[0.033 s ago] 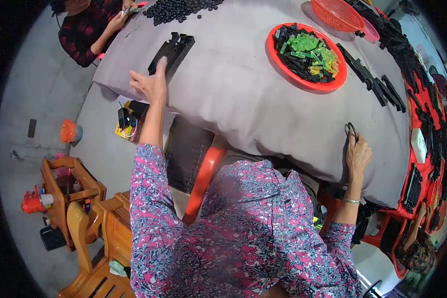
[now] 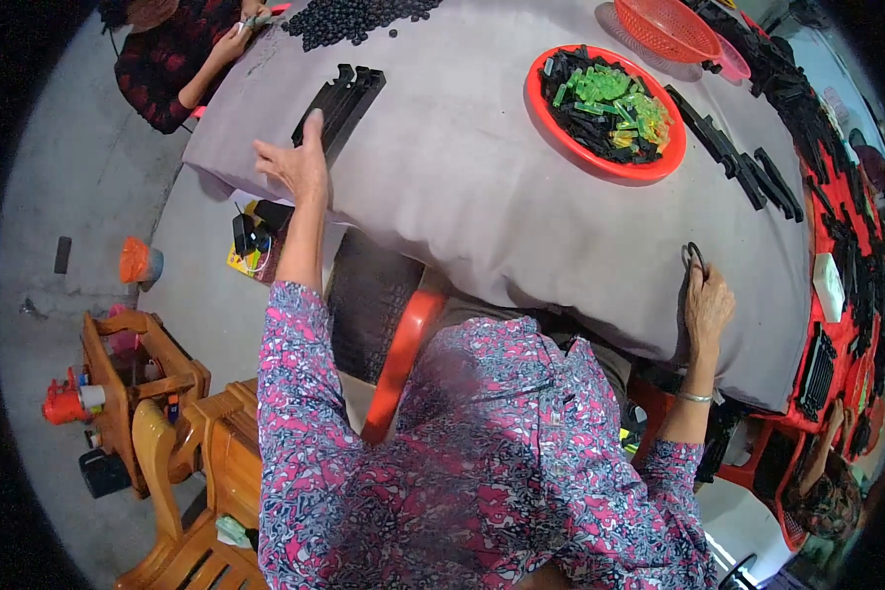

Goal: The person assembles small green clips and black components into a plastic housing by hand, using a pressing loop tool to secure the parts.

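My left hand (image 2: 300, 169) is at the table's left side, thumb raised and fingers apart. It lies against the near end of several long black plastic strips (image 2: 346, 103), set side by side; whether it touches them all I cannot tell. On the right, my right hand (image 2: 710, 303) is closed around a small black looped thing (image 2: 693, 258), whose two curved ends stick out past the fingers. Its lower part is hidden in the hand. Farther off sits a red round tray (image 2: 610, 175) full of short black pieces and green and yellow ones.
Small black round pieces (image 2: 349, 20) are heaped at the far left. More black strips (image 2: 737, 162) lie right of the tray, near a red basket (image 2: 669, 29). A person (image 2: 172, 59) works at the far left, another (image 2: 828, 497) at the right. A wooden chair (image 2: 182, 472) stands lower left.
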{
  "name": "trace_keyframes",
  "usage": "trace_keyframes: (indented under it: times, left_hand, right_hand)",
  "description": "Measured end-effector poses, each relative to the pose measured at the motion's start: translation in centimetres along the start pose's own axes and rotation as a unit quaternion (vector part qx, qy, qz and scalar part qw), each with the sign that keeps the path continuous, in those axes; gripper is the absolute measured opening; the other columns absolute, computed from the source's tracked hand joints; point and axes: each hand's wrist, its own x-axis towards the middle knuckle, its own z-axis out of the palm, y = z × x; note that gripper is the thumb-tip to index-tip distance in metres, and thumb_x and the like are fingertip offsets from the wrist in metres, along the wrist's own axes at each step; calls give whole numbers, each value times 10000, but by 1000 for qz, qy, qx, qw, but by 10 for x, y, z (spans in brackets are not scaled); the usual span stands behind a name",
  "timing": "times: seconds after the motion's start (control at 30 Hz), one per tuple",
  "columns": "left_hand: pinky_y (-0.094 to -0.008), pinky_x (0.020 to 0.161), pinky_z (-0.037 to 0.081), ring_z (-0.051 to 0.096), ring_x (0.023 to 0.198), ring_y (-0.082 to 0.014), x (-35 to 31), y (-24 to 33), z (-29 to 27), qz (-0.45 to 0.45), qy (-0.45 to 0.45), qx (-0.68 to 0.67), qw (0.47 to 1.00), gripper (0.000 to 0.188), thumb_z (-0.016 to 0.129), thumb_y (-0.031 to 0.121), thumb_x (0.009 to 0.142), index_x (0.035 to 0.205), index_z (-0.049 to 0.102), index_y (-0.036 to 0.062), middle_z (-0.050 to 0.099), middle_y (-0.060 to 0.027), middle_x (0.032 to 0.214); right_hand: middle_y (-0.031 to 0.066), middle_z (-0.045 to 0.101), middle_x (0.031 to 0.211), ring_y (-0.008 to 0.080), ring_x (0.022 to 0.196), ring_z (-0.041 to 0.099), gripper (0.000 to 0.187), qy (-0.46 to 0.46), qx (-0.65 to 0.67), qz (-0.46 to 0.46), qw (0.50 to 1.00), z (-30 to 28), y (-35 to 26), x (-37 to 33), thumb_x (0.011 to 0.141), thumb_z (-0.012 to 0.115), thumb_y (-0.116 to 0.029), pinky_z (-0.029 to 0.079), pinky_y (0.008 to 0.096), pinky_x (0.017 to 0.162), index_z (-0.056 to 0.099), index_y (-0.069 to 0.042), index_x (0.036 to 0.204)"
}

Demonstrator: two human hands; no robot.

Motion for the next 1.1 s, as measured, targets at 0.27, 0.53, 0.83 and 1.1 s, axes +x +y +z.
trace_keyframes:
  times: [0.27, 0.53, 0.83, 1.1]
  left_hand:
    - [-521, 1071, 331, 356, 1292, -464, 9, 5, 10, -58, 25, -57, 996, 1011, 708, 543, 818, 1444, 246, -102, 309, -310, 1346]
    - [-535, 1041, 382, 424, 1206, -467, 21, -21, 9, -2, 84, 4, 996, 862, 662, 521, 876, 1386, 356, -103, 381, -323, 1292]
    - [-454, 997, 408, 486, 1150, -339, -116, 31, -16, 369, -110, -134, 913, 306, 581, 7, 887, 1189, 632, -2, 503, -178, 1214]
    - [-429, 940, 457, 546, 1089, -354, -166, 41, 10, 446, -328, -10, 833, 278, 561, 53, 875, 1125, 653, -27, 556, -203, 1125]
  right_hand:
    - [240, 676, 795, 456, 733, 657, 422, 3, -2, 0, 1000, -11, -11, -3, 982, 542, -405, 502, 527, 654, 678, -22, 870]
    - [266, 679, 814, 472, 767, 658, 345, -23, 38, 32, 998, -17, -18, -2, 942, 562, -342, 519, 537, 694, 689, -25, 891]
    - [261, 674, 772, 457, 734, 669, 336, -32, 77, 84, 993, -31, -29, -4, 916, 580, -324, 530, 531, 699, 687, -16, 835]
    - [219, 668, 737, 437, 710, 657, 242, -25, 109, 47, 993, -27, -30, -10, 928, 582, -280, 516, 529, 672, 630, -43, 946]
